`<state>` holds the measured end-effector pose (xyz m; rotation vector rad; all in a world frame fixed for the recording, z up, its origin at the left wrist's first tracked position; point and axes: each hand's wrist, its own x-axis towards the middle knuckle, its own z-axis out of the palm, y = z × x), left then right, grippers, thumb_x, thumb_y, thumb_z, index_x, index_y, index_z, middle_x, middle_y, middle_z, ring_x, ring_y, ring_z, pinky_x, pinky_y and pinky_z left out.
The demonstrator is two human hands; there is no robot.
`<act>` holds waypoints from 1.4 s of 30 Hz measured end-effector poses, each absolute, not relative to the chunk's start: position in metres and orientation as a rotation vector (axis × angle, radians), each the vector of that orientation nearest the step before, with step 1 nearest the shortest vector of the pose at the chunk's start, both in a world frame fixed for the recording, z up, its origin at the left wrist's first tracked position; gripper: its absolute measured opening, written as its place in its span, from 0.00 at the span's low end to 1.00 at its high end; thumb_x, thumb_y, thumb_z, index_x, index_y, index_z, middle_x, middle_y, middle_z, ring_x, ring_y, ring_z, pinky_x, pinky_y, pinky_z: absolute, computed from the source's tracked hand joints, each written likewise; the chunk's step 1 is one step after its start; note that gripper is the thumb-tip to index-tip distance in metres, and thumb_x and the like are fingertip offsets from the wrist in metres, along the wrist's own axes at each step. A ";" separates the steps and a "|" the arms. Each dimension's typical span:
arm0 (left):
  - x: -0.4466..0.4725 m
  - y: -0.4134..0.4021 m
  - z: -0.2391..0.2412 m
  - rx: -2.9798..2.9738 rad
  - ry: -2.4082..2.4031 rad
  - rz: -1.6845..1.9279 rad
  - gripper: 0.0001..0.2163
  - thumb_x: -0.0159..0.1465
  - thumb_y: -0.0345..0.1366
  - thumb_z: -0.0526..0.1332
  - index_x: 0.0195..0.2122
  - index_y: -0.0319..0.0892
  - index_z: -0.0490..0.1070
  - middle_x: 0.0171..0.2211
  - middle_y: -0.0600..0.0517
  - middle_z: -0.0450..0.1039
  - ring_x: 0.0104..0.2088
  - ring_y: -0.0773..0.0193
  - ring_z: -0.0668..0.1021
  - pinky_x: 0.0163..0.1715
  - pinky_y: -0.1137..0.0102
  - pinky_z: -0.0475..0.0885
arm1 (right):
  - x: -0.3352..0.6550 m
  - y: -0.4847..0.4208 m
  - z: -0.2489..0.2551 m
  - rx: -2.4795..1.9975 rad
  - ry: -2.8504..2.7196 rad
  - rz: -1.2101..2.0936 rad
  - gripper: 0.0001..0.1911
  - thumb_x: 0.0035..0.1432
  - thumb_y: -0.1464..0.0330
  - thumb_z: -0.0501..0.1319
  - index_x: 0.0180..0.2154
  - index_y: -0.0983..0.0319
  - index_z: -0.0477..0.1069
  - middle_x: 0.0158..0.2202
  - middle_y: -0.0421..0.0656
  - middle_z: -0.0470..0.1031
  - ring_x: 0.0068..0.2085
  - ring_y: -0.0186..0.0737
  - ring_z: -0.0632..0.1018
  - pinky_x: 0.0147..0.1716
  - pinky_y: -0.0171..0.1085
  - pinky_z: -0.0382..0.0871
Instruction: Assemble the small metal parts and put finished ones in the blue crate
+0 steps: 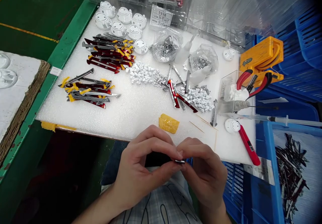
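Note:
My left hand (pixel 143 168) and my right hand (pixel 205 170) meet in front of the table's near edge, above my lap. Both pinch a small dark metal piece (pixel 179 162) between fingertips and thumbs. Its shape is mostly hidden by my fingers. On the white foam board (pixel 136 111) just beyond my hands lies a folded yellow tape piece (pixel 168 123). Loose red and silver metal blades (pixel 177 94) lie in the middle of the board, beside heaps of small white parts (pixel 141 73).
Bundles of red and silver blades taped in yellow (pixel 88 89) (pixel 109 52) lie at left. White round caps (pixel 118 20) stand at the back. Bags of small metal parts (pixel 166 46), a clear box (pixel 230 93), red-handled pliers (pixel 253 81), a red knife (pixel 248 145) and blue crates (pixel 266 183) are at right.

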<state>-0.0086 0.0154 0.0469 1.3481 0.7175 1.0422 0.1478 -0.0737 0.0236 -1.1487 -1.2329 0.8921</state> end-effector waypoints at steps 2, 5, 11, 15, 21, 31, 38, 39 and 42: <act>-0.009 0.016 0.047 1.351 0.715 1.047 0.09 0.69 0.35 0.82 0.33 0.48 0.85 0.31 0.54 0.81 0.31 0.66 0.83 0.32 0.73 0.81 | 0.147 -0.073 0.024 -1.153 -1.244 0.891 0.10 0.79 0.72 0.67 0.56 0.53 0.79 0.43 0.42 0.87 0.41 0.41 0.86 0.41 0.39 0.80; -0.010 0.015 0.044 1.333 0.720 1.027 0.10 0.70 0.35 0.81 0.33 0.48 0.85 0.30 0.53 0.83 0.31 0.63 0.84 0.32 0.71 0.82 | 0.150 -0.073 0.023 -1.191 -1.293 0.845 0.10 0.79 0.70 0.67 0.56 0.52 0.80 0.44 0.43 0.87 0.43 0.43 0.86 0.42 0.42 0.81; -0.016 0.009 0.023 1.085 0.710 0.901 0.11 0.74 0.43 0.77 0.36 0.45 0.86 0.34 0.50 0.85 0.27 0.66 0.84 0.27 0.73 0.81 | 0.184 -0.078 0.014 -1.567 -1.241 0.370 0.07 0.76 0.72 0.68 0.48 0.54 0.83 0.40 0.41 0.83 0.41 0.44 0.81 0.40 0.42 0.75; -0.017 0.009 0.013 1.007 0.728 0.848 0.12 0.74 0.45 0.77 0.37 0.44 0.86 0.35 0.52 0.82 0.22 0.70 0.82 0.25 0.75 0.80 | 0.206 -0.076 0.013 -1.796 -1.274 0.035 0.06 0.74 0.73 0.69 0.44 0.55 0.83 0.37 0.40 0.81 0.35 0.41 0.77 0.35 0.41 0.70; -0.017 0.011 0.009 1.063 0.789 0.853 0.18 0.73 0.51 0.77 0.35 0.42 0.85 0.33 0.53 0.80 0.19 0.72 0.77 0.20 0.77 0.76 | 0.210 -0.064 0.008 -1.890 -1.552 0.079 0.05 0.76 0.70 0.69 0.46 0.55 0.85 0.39 0.43 0.82 0.36 0.43 0.81 0.36 0.42 0.77; -0.014 0.011 0.006 0.976 0.673 0.932 0.11 0.74 0.43 0.77 0.36 0.45 0.86 0.33 0.54 0.79 0.21 0.72 0.75 0.18 0.79 0.74 | 0.201 -0.051 0.020 -1.812 -1.568 0.198 0.08 0.75 0.73 0.63 0.42 0.55 0.75 0.34 0.37 0.78 0.32 0.39 0.77 0.33 0.38 0.71; -0.011 0.010 0.000 1.118 0.667 1.021 0.07 0.75 0.40 0.76 0.39 0.47 0.87 0.32 0.52 0.82 0.24 0.68 0.77 0.23 0.74 0.75 | 0.178 -0.028 0.007 -1.599 -1.702 0.218 0.08 0.76 0.76 0.64 0.45 0.56 0.77 0.35 0.37 0.75 0.31 0.35 0.76 0.31 0.35 0.71; -0.011 0.011 -0.001 1.153 0.667 1.036 0.07 0.75 0.41 0.76 0.39 0.47 0.87 0.32 0.52 0.83 0.26 0.67 0.78 0.25 0.73 0.76 | 0.177 -0.027 0.005 -1.596 -1.720 0.199 0.08 0.76 0.76 0.64 0.46 0.56 0.77 0.35 0.37 0.75 0.32 0.35 0.76 0.31 0.34 0.72; -0.011 0.011 -0.004 1.228 0.657 1.068 0.09 0.76 0.42 0.76 0.38 0.47 0.87 0.31 0.51 0.84 0.29 0.64 0.81 0.30 0.72 0.78 | 0.175 -0.025 0.002 -1.605 -1.788 0.159 0.08 0.78 0.75 0.63 0.47 0.56 0.78 0.37 0.39 0.75 0.34 0.36 0.78 0.34 0.34 0.74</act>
